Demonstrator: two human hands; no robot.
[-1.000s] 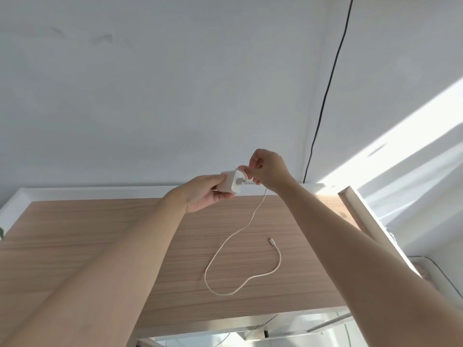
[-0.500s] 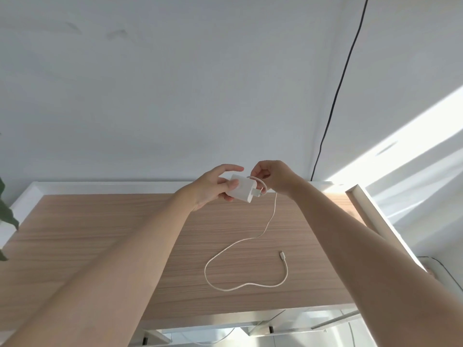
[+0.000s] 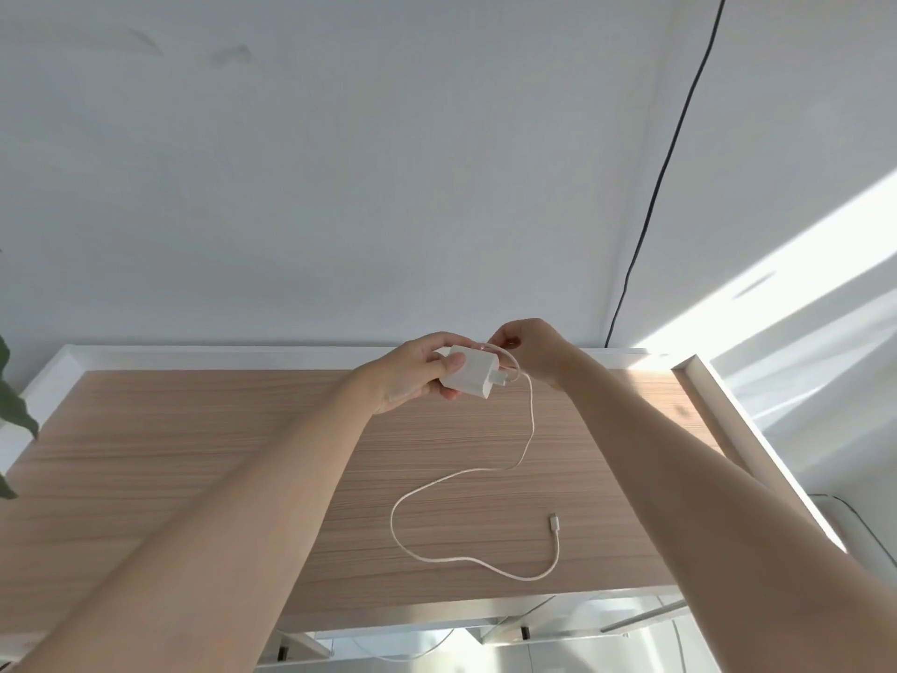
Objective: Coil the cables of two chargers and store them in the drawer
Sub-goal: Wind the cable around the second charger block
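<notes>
The left hand (image 3: 412, 371) is clamped round the white charger block (image 3: 470, 376) just above centre frame, thumb on its near face. The right hand (image 3: 529, 349), touching the block's right side, pinches the white cable (image 3: 526, 429) where it loops off the plug end. Most of the cable lies slack on the wooden tabletop (image 3: 194, 454) in lower centre, its connector (image 3: 555, 522) free at lower right.

Only about one turn looks made, so winding is barely begun. If the pinch loosens, the loop could spring off the block. The trailing length may kink or drag, and the connector could snag at the tabletop's near edge. No drawer or second charger is in view.
</notes>
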